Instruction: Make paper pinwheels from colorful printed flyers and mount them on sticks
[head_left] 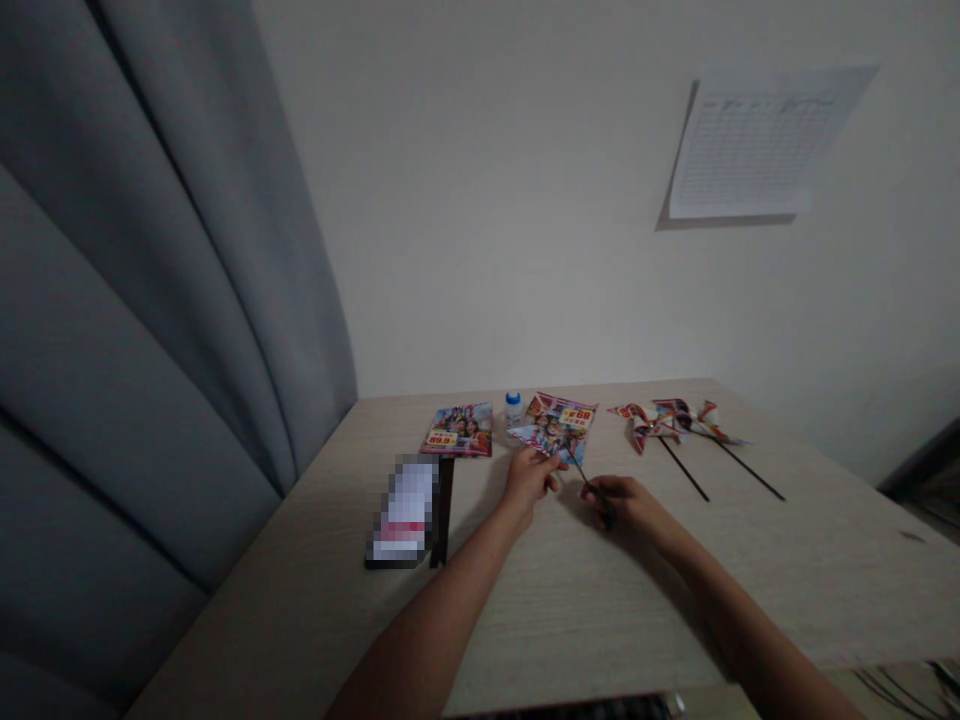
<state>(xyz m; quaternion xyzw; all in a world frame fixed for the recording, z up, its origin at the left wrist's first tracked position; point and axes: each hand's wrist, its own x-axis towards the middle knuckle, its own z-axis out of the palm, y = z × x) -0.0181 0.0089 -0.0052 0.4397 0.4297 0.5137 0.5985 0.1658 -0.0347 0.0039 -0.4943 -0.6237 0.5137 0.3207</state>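
**Scissors at the edge of a printed flyer**

In the head view, the left hand (531, 478) grips the near edge of a colourful printed flyer (562, 425), which lies on the pale wood-grain table (525, 610) and has its near-left corner raised. The right hand (626, 500) is closed around the dark handles of a pair of scissors (606, 515); their thin blades point up-left and meet the flyer's near edge beside the left fingers. Whether the blades are parted cannot be told.

Just left of the held flyer, near the wall (487, 200), stands a small blue-capped bottle (514, 411). Left of the bottle lies a second flyer (459, 430) of similar print. Nearer the person is a blurred-out phone (405, 510), with dark strips (442, 515) along its right side.

To the right lie two paper pinwheels (651, 424) on dark sticks (685, 470). A lined sheet (754, 150) hangs on the wall, and a grey curtain (225, 250) fills the left.
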